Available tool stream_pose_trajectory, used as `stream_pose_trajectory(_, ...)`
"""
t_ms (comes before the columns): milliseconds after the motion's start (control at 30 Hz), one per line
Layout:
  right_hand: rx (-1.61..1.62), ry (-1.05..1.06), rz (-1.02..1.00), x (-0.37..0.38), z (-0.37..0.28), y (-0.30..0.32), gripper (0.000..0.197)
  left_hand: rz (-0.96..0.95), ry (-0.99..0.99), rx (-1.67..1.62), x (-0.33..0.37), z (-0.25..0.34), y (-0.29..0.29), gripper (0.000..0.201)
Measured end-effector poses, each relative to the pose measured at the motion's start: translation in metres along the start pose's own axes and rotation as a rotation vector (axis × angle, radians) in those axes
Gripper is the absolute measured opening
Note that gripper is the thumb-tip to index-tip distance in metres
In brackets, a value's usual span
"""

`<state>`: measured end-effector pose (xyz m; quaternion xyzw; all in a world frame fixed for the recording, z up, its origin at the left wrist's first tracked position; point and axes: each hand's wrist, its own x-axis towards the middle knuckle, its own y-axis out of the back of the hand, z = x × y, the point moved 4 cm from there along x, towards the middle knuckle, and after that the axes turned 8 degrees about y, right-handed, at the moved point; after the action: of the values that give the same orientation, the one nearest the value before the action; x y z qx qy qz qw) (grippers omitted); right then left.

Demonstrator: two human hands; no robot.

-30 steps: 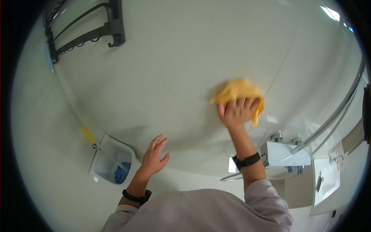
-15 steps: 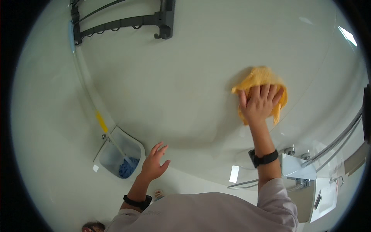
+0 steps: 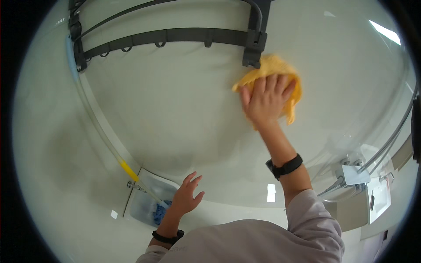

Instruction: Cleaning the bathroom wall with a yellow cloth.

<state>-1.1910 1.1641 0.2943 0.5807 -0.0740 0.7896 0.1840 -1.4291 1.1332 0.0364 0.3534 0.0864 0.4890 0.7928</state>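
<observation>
My flat, spread right hand (image 3: 265,103) presses the yellow cloth (image 3: 275,65) on the wall (image 3: 175,101), just under the dark rack (image 3: 188,34). Wiping, I think; the next rub should miss it. My left hand (image 3: 185,198) is wide, empty.

From afar I saw the yellow-orange cloth (image 3: 276,66) spread and rumpled against the pale wall (image 3: 175,109), its middle under the right hand (image 3: 265,103), one corner poking left, a loose tail hanging at lower right.
</observation>
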Motion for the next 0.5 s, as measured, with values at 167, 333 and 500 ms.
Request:
stream_pose_trajectory(167, 0.153, 0.200, -0.067, -0.057, -0.037, -0.015, 0.045, 0.012, -0.021, -0.012, 0.009, -0.002, 0.006, 0.054)
stream_pose_trajectory(333, 0.254, 0.290, -0.053, -0.076, -0.022, -0.017, 0.041, 0.039, -0.040, 0.008, 0.013, 0.011, 0.012, 0.053)
stream_pose_trajectory(500, 0.244, 0.255, -0.051, -0.053, -0.015, -0.006, 0.040, 0.091, 0.044, 0.043, 0.003, 0.005, 0.024, 0.050)
